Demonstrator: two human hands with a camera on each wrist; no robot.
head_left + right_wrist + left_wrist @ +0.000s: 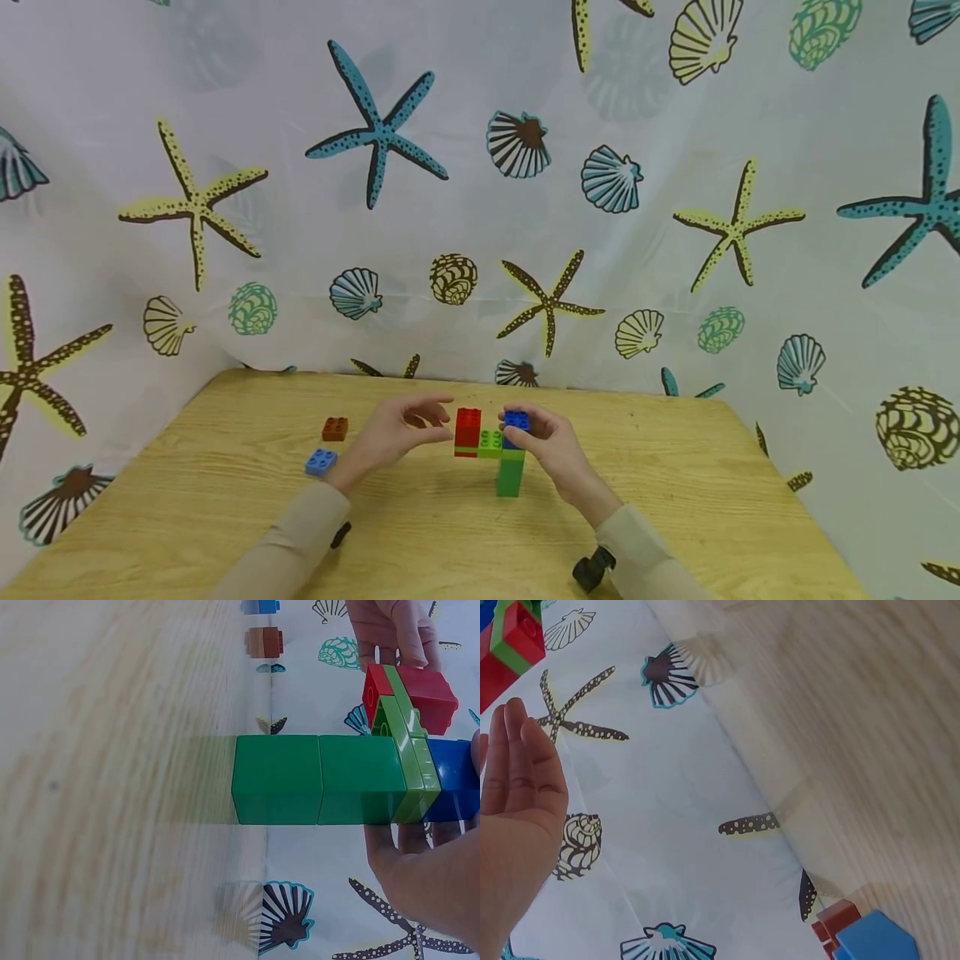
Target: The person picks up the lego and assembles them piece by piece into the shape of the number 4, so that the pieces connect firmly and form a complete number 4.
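A toy brick structure stands on the table, with a column of two dark green bricks [279, 780] as its base. Light green bricks [491, 442] lie across its top and jut out to the left. A blue brick [517, 419] sits above the column; my right hand [557, 442] pinches it between thumb and fingers. On the overhanging end is a red brick [468, 427], with a smaller red piece [374, 688] on the underside. My left hand [397, 432] is just left of the red brick, fingers extended and slightly bent, holding nothing.
Left of my left forearm, a brown brick [334, 428] and a light blue brick [321, 462] lie on the wooden table [660, 500]. A curtain [465, 208] printed with starfish and shells hangs behind the table and along its sides.
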